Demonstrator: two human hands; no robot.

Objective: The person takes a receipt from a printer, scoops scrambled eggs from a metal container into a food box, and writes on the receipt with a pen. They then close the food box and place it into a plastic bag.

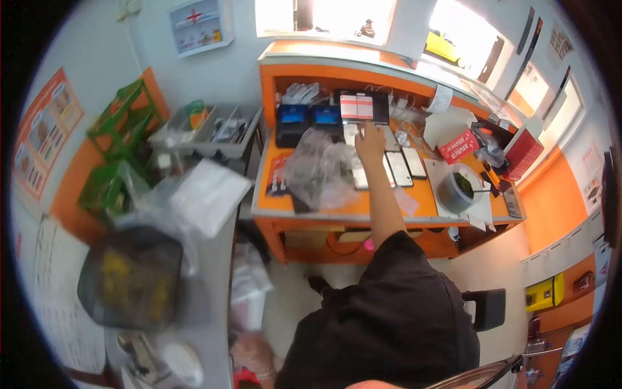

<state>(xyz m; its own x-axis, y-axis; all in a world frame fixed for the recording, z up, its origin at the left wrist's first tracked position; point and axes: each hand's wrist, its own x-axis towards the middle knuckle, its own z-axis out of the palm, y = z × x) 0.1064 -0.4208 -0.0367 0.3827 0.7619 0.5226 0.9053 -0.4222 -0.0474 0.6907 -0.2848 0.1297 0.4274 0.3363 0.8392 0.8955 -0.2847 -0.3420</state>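
Observation:
My right hand (370,141) reaches out over the orange desk (311,211), its fingers stretched out and somewhat apart. The fingertips are above or touching a row of light-coloured phones; I cannot tell which. A white-faced phone (398,168) and another phone (414,162) lie just right of my wrist. Behind the fingers, a red-and-white printed card or box (356,106) rests on a dark laptop-like device (382,111). A crumpled clear plastic bag (321,170) spreads to the left of the hand. My left hand does not show.
A tub with green contents (459,188) and a red box (459,145) stand on the desk's right. Blue-topped black boxes (291,117) are at its left. A grey side table (207,285) holds a dark bag (133,279). A black stool (487,308) stands at right.

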